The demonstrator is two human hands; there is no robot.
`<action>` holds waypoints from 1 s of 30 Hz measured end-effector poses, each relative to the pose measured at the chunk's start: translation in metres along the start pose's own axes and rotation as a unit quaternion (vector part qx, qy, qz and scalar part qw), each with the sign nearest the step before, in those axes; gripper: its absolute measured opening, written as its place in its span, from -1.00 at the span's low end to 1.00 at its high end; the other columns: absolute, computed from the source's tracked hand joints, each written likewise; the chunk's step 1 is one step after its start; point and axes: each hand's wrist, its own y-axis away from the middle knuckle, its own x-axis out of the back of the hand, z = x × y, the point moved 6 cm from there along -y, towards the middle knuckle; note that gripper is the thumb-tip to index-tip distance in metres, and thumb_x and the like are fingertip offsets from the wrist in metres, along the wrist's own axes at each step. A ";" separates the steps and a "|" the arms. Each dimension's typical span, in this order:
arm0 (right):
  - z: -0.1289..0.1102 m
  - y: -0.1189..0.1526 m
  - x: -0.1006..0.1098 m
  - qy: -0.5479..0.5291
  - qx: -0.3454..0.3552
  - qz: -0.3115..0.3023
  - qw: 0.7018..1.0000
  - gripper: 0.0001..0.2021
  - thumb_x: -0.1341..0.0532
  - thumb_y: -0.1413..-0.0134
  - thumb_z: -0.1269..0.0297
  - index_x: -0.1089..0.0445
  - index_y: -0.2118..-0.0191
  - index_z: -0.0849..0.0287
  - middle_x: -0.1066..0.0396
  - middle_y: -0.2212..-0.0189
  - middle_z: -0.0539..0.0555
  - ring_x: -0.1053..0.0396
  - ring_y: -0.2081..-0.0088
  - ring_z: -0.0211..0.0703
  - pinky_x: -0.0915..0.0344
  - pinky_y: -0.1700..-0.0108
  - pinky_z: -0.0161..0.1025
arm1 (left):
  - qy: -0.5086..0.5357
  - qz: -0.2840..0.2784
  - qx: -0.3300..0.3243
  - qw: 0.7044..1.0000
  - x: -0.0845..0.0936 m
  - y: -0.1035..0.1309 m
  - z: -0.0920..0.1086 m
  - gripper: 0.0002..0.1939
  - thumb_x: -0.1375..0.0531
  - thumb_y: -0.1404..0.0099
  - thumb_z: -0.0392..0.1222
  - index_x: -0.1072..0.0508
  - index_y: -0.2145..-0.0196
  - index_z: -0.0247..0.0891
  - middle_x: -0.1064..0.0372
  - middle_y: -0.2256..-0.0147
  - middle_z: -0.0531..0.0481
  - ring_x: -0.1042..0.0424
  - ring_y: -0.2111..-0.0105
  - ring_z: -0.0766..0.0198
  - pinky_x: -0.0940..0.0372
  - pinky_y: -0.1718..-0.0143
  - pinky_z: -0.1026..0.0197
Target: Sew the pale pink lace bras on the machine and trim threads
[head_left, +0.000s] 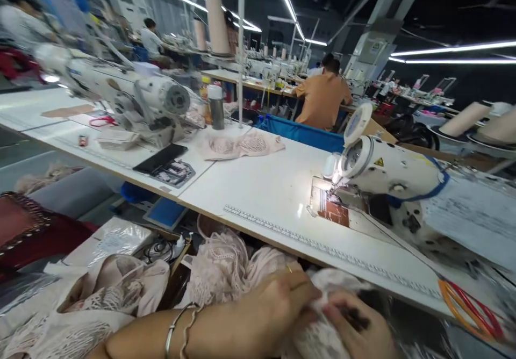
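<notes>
My left hand, with a ring and two bracelets on that arm, reaches in low at the front of the table, its fingers pinched on pale lace fabric. Close beside it, my right hand grips the same fabric with bent fingers. Both hands are slightly blurred, and the fabric's full shape is hidden. Under my left hand and forearm lie pale pink lace bras. More lace bras are heaped at the lower left. One bra lies flat on the white sewing table.
A sewing machine with its lamp lit stands on the right; another machine stands at the left. Orange and red scissors lie at the right edge. A phone and a flask rest on the table. A co-worker sits beyond.
</notes>
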 end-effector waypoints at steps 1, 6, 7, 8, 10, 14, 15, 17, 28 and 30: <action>-0.006 -0.001 -0.008 -0.001 0.005 0.017 1.000 -0.65 -0.27 -0.17 -0.02 -0.47 0.51 0.10 -0.36 0.63 0.02 -0.28 0.58 -0.15 -0.22 0.54 -0.28 | -0.007 0.022 0.013 1.000 -0.004 0.002 -0.009 -0.81 -0.16 -0.40 -0.30 -0.49 0.06 -0.31 -0.48 0.21 -0.18 -0.45 0.20 0.12 -0.38 0.17 0.16; -0.025 -0.005 -0.028 -0.005 0.034 0.001 0.999 -0.72 -0.18 -0.31 0.13 -0.53 0.33 0.15 -0.41 0.54 0.03 -0.28 0.54 -0.21 -0.18 0.50 -0.29 | 0.036 0.066 0.033 0.997 -0.007 0.002 -0.036 -0.84 -0.23 -0.35 -0.29 -0.50 0.10 -0.23 -0.51 0.21 -0.14 -0.49 0.20 0.12 -0.37 0.18 0.18; -0.027 -0.004 -0.028 -0.002 0.047 0.003 0.999 -0.74 -0.18 -0.32 0.17 -0.54 0.32 0.15 -0.44 0.50 0.05 -0.32 0.52 -0.20 -0.21 0.48 -0.29 | 0.041 0.062 0.034 0.997 -0.006 0.001 -0.037 -0.85 -0.23 -0.35 -0.28 -0.50 0.11 -0.21 -0.52 0.22 -0.12 -0.49 0.21 0.13 -0.36 0.20 0.20; -0.029 -0.003 -0.027 0.006 0.064 0.008 0.998 -0.77 -0.17 -0.32 0.22 -0.54 0.30 0.14 -0.47 0.47 0.06 -0.35 0.49 -0.19 -0.25 0.46 -0.29 | 0.041 0.060 0.032 0.997 -0.004 0.000 -0.037 -0.87 -0.23 -0.35 -0.27 -0.50 0.13 -0.20 -0.52 0.24 -0.11 -0.49 0.22 0.14 -0.36 0.22 0.21; -0.032 0.001 -0.026 0.039 0.108 0.021 0.993 -0.80 -0.17 -0.32 0.30 -0.54 0.26 0.13 -0.48 0.44 0.06 -0.39 0.46 -0.18 -0.30 0.42 -0.28 | 0.032 0.065 0.019 0.997 -0.001 -0.001 -0.034 -0.92 -0.21 -0.36 -0.29 -0.49 0.19 -0.22 -0.50 0.27 -0.10 -0.48 0.26 0.16 -0.33 0.27 0.24; -0.034 0.010 -0.019 0.194 0.216 0.114 0.950 -0.86 -0.21 -0.29 0.38 -0.54 0.20 0.11 -0.50 0.33 0.12 -0.44 0.37 -0.14 -0.35 0.34 -0.24 | -0.007 0.115 -0.010 0.993 0.003 0.002 -0.025 -0.93 -0.17 -0.37 -0.32 -0.47 0.27 -0.25 -0.43 0.38 -0.06 -0.41 0.38 0.23 -0.26 0.37 0.28; -0.033 0.012 -0.017 0.235 0.237 0.133 0.933 -0.87 -0.23 -0.27 0.40 -0.54 0.20 0.11 -0.52 0.23 0.16 -0.45 0.33 -0.12 -0.35 0.31 -0.22 | -0.010 0.127 -0.014 0.992 0.003 0.003 -0.024 -0.93 -0.17 -0.36 -0.33 -0.46 0.27 -0.25 -0.42 0.39 -0.05 -0.39 0.40 0.25 -0.24 0.39 0.30; -0.030 0.012 -0.016 0.302 0.268 0.140 0.904 -0.83 -0.19 -0.27 0.48 -0.52 0.20 0.13 -0.52 0.05 0.22 -0.46 0.25 -0.09 -0.32 0.29 -0.22 | 0.003 0.144 -0.011 0.989 0.002 0.006 -0.023 -0.94 -0.19 -0.36 -0.34 -0.46 0.26 -0.26 -0.39 0.41 -0.04 -0.36 0.43 0.27 -0.22 0.43 0.32; -0.023 0.014 0.006 0.058 0.164 -0.092 0.980 -0.68 -0.15 -0.34 0.20 -0.37 0.47 0.13 -0.44 0.46 0.05 -0.33 0.42 -0.18 -0.26 0.27 -0.17 | 0.330 0.094 0.175 0.923 0.015 0.015 -0.054 -0.85 -0.25 -0.37 -0.14 -0.46 0.32 -0.26 -0.47 0.31 -0.05 -0.43 0.31 0.26 -0.29 0.32 0.31; -0.021 0.018 0.010 -0.007 0.130 -0.170 0.977 -0.59 -0.16 -0.34 0.02 -0.39 0.50 0.14 -0.42 0.50 0.04 -0.30 0.45 -0.19 -0.22 0.33 -0.20 | 0.357 0.105 0.182 0.910 0.017 0.018 -0.061 -0.85 -0.29 -0.33 -0.15 -0.47 0.34 -0.26 -0.48 0.32 -0.04 -0.43 0.32 0.26 -0.30 0.32 0.31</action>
